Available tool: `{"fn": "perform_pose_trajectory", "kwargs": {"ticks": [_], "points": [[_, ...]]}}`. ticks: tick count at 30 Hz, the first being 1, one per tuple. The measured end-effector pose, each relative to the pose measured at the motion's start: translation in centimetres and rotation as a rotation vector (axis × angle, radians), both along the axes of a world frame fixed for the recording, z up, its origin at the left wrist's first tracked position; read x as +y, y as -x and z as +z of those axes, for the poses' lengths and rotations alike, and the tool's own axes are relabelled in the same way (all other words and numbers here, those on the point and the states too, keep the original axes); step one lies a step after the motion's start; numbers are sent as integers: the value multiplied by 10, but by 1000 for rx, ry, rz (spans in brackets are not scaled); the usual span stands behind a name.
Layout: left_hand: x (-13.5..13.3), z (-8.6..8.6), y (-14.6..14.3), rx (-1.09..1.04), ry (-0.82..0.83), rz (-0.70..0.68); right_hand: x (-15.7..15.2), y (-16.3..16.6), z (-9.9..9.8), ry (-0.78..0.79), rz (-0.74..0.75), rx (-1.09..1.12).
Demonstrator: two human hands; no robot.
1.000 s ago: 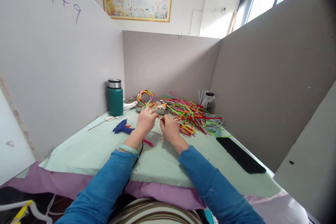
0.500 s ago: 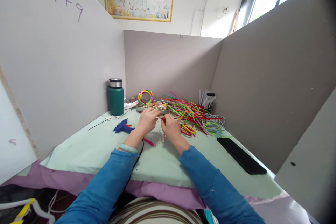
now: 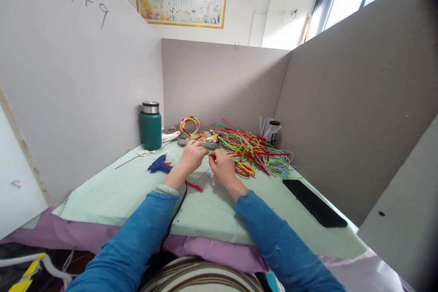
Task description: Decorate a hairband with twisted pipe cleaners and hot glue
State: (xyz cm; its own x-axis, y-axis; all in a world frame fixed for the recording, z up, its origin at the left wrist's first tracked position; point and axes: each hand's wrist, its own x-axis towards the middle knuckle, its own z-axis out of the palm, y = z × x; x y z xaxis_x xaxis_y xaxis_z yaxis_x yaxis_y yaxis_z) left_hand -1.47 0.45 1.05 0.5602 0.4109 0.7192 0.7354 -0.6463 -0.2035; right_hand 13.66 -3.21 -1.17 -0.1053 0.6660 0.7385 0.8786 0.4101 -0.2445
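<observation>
Close together over the middle of the table are my left hand [image 3: 192,157] and my right hand [image 3: 222,165]. The fingers of each are pinched. A small reddish bit shows at the right fingertips, too small to name; whatever the left fingers hold is hidden. A pinkish scrap [image 3: 214,180] sits just below my right hand. Beside my left wrist lies a blue glue gun [image 3: 160,164], its black cord [image 3: 178,212] running toward me. A pink pipe cleaner [image 3: 195,186] pokes out between my forearms.
Beyond my hands stands a tray [image 3: 182,140] of small pieces, with a multicoloured braided ring [image 3: 190,126]. A heap of coloured pipe cleaners [image 3: 251,146] spreads right of it. A green bottle [image 3: 151,127] is at left, a black phone [image 3: 315,203] at right. Grey panels [image 3: 222,82] enclose the table.
My left hand has shifted slightly left, and the gap between the hands is a little wider. A pale bit between them no longer shows. My right hand has hardly moved.
</observation>
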Motion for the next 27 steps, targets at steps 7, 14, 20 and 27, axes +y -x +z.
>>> {"fn": "perform_pose_trajectory", "kwargs": {"ticks": [7,14,20,27], "points": [[1,-3,0,-324,43,-60,8,-9,0,-2,28,200],[13,-8,8,-947,763,78,17,-19,2,-33,-6,414],[-3,-1,2,-1220,1107,-237,18,-21,1,1,-41,385],[-7,-1,-2,-1143,1074,-260,15,-21,2,33,-84,129]]}}
